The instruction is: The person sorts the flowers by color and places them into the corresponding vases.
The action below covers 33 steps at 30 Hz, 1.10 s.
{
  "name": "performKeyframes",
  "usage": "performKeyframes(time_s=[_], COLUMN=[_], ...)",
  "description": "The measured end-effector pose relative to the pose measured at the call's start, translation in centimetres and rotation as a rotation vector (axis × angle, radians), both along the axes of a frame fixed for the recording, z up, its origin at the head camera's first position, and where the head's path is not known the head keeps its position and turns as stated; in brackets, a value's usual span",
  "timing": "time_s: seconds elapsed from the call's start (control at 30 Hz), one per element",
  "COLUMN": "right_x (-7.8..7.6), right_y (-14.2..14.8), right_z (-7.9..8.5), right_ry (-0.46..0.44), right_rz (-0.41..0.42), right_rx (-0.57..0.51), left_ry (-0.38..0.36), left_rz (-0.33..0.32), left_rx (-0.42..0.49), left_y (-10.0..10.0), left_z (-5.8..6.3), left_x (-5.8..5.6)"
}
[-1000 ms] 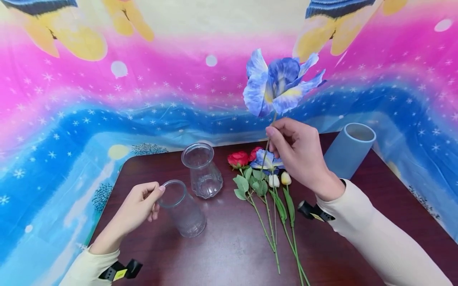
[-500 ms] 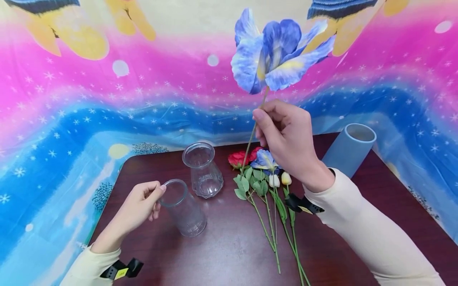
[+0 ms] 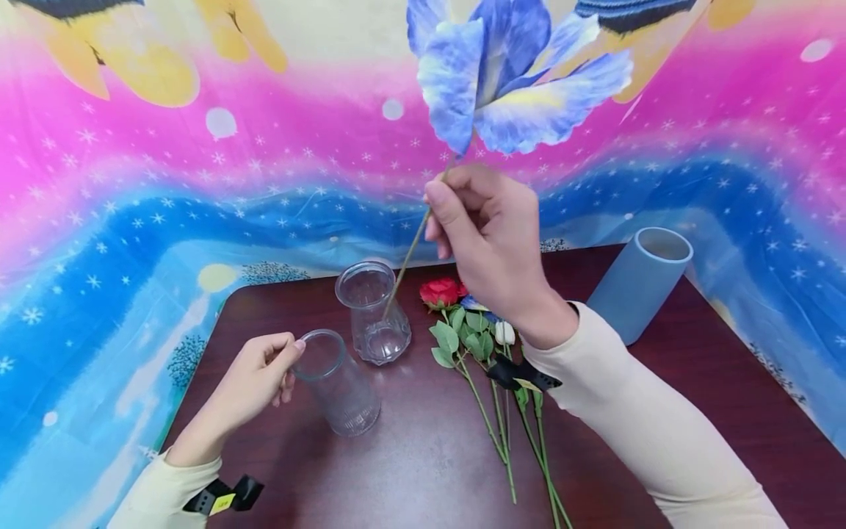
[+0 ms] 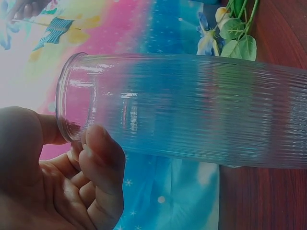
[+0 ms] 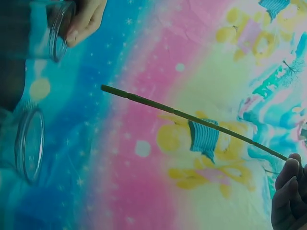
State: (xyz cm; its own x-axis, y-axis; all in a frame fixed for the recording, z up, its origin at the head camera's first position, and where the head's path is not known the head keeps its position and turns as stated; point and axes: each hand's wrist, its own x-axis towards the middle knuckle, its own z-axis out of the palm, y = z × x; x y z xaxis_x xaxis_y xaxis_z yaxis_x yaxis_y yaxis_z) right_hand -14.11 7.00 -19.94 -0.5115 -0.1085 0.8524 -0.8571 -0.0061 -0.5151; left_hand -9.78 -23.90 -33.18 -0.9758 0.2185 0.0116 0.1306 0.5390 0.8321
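Note:
My left hand [image 3: 258, 378] pinches the rim of a clear ribbed glass vase [image 3: 349, 404] standing on the table. In the left wrist view, thumb and finger sit on either side of that vase's lip [image 4: 62, 96]. My right hand [image 3: 497, 246] pinches the stem of a blue iris [image 3: 452, 84] just below its bloom, raised above the table. The top of the bloom is cut off in the head view. The stem [image 5: 177, 113] slants down to the left, and its lower end is apart from both vases in the right wrist view. A second, waisted glass vase [image 3: 381, 342] stands behind the ribbed one.
Red roses [image 3: 439, 292], another blue iris, and a white tulip [image 3: 505, 333] lie on the dark wood table [image 3: 423, 470], partly behind my right arm. A blue vase [image 3: 631, 294] stands at the back right. A patterned cloth [image 3: 317, 176] hangs behind the table.
My right hand has carried the blue iris up and to the left, away from above the flowers, bringing it closer. My left hand and the ribbed vase stay put.

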Motion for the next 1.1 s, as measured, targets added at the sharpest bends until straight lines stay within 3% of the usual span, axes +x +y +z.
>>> performKeyframes(time_s=[0.2, 0.57, 0.9, 1.1], right_x=[0.1, 0.1, 0.0, -0.2], right_y=[-2.2, -4.8, -6.6, -7.6], right_z=[-0.6, -2.6, -5.0, -6.7], right_ry=[-0.064, -0.165, -0.214, -0.224], right_rz=[0.067, 0.076, 0.04, -0.023], right_rx=[-0.013, 0.106, 0.262, 0.362], left_ry=[0.002, -0.006, -0.015, -0.011], left_rz=[-0.015, -0.031, -0.032, -0.037], left_rx=[-0.004, -0.015, -0.003, 0.007], left_y=[-0.1, -0.1, -0.1, -0.1], left_z=[0.1, 0.2, 0.2, 0.0], left_x=[0.0, 0.0, 0.0, -0.1])
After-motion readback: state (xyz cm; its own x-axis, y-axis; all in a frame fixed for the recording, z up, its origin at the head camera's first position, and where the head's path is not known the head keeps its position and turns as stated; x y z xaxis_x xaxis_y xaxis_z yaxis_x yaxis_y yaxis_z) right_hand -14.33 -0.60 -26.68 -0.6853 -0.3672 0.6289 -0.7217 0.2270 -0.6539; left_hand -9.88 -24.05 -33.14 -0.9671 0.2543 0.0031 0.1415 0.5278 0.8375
